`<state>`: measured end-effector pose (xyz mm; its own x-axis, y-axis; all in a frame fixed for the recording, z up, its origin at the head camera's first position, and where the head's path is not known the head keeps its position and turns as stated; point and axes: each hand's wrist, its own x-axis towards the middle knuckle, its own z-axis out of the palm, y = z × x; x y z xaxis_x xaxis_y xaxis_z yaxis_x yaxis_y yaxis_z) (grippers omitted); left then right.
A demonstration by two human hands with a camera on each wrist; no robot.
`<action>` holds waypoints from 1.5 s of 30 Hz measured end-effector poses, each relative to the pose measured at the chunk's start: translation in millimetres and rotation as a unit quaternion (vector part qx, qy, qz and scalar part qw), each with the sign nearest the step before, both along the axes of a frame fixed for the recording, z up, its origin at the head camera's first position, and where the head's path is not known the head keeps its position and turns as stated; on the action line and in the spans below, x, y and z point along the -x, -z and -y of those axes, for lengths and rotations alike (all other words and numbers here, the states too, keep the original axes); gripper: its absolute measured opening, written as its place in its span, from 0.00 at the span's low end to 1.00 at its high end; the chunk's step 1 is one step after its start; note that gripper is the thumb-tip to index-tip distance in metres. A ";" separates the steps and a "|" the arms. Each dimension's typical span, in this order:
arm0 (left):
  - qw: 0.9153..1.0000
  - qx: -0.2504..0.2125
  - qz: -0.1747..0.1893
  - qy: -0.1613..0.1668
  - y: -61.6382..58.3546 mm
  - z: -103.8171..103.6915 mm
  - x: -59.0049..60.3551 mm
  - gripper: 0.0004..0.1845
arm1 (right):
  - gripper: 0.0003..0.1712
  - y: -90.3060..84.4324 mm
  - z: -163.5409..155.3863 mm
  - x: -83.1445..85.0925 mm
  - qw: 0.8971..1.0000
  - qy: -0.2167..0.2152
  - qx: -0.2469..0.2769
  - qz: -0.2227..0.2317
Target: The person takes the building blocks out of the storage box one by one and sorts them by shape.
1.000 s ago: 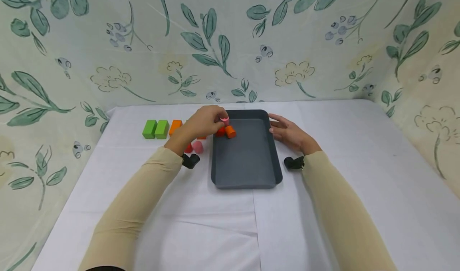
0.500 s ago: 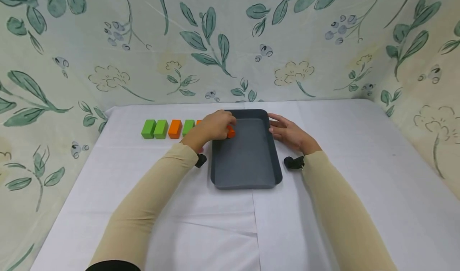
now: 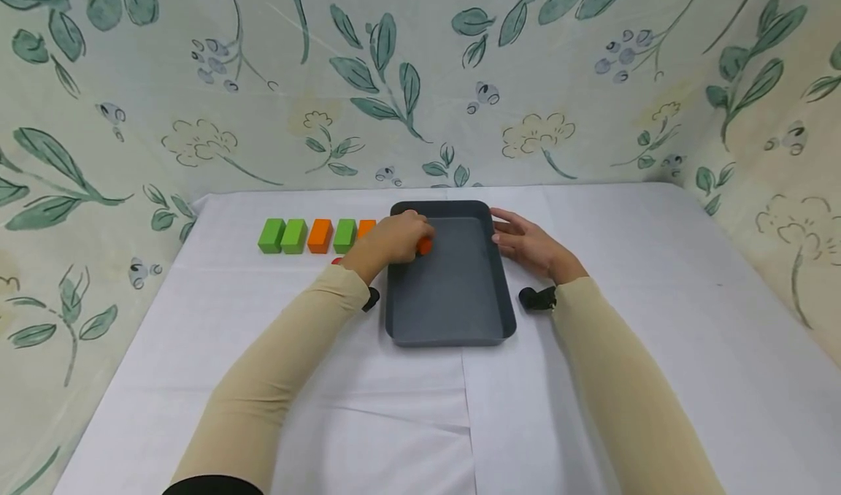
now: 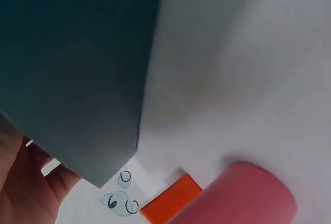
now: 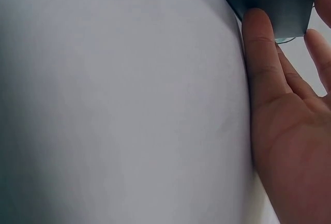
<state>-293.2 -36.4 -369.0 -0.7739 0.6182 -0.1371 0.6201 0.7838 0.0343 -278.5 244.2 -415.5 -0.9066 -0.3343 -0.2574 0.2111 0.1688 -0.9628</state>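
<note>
The dark grey tray [image 3: 453, 290] lies on the white cloth. My left hand [image 3: 394, 239] reaches over its far left corner, fingers bent down into it. An orange cylinder [image 3: 424, 246] shows beside those fingers; whatever is under the hand is hidden. In the left wrist view the left hand [image 4: 31, 188] is partly behind the tray wall [image 4: 77, 89]. My right hand [image 3: 531, 247] rests against the tray's right side near the far end, fingers fairly straight. The right wrist view shows one digit of the right hand [image 5: 289, 115] touching the tray's outer wall [image 5: 279, 6].
Left of the tray stands a row of green blocks [image 3: 294, 236] and orange blocks [image 3: 320, 236]. A red piece [image 3: 337, 261] peeks out by the left wrist. A pink cylinder [image 4: 248, 195] and an orange block [image 4: 173, 200] show outside the tray. Floral cloth hangs behind.
My left hand has moved slightly right and lower over the tray, covering the pink piece it pinched earlier and the red piece. More of the block row now shows. My right hand stays put.
</note>
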 end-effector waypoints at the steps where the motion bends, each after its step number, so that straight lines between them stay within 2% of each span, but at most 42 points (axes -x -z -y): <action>1: 1.000 -0.001 -0.002 0.001 1.2 -0.1 0.3 0.21 | 0.41 0.4 -0.2 0.1 1.000 0.000 0.000 -0.001; 5: 1.000 -0.002 -0.011 0.001 4.0 -0.7 1.5 0.20 | 0.40 0.4 -0.5 0.7 1.000 -0.002 0.003 -0.003; 16: 1.000 -0.020 -0.012 0.009 2.1 -2.1 -0.9 0.14 | 0.40 0.2 -1.4 0.0 1.000 -0.002 -0.003 -0.004; 22: 0.994 -0.106 0.000 0.010 -2.1 -0.2 -4.0 0.15 | 0.41 -0.2 -0.9 -0.5 1.000 -0.002 0.003 -0.003; 28: 0.979 -0.203 0.007 0.013 -12.6 4.7 -12.4 0.19 | 0.41 1.0 -1.8 -0.2 1.000 -0.006 0.000 -0.007; 33: 0.969 -0.245 0.007 0.009 -21.9 11.3 -20.9 0.20 | 0.41 1.1 -1.3 0.4 1.000 -0.008 -0.001 -0.009; 38: 0.966 -0.258 0.010 0.008 -27.8 18.2 -25.6 0.21 | 0.41 0.2 -0.6 0.3 1.000 -0.003 -0.001 -0.007; 45: 0.969 -0.245 0.011 0.003 -36.0 32.3 -33.8 0.21 | 0.41 -0.3 -0.2 -0.2 1.000 -0.008 -0.003 -0.010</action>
<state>-259.4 -68.7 -333.0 -0.7705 0.6175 0.1584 0.6194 0.6663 0.4152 -278.4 244.3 -415.2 -0.9061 -0.3472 -0.2415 0.1897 0.1769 -0.9658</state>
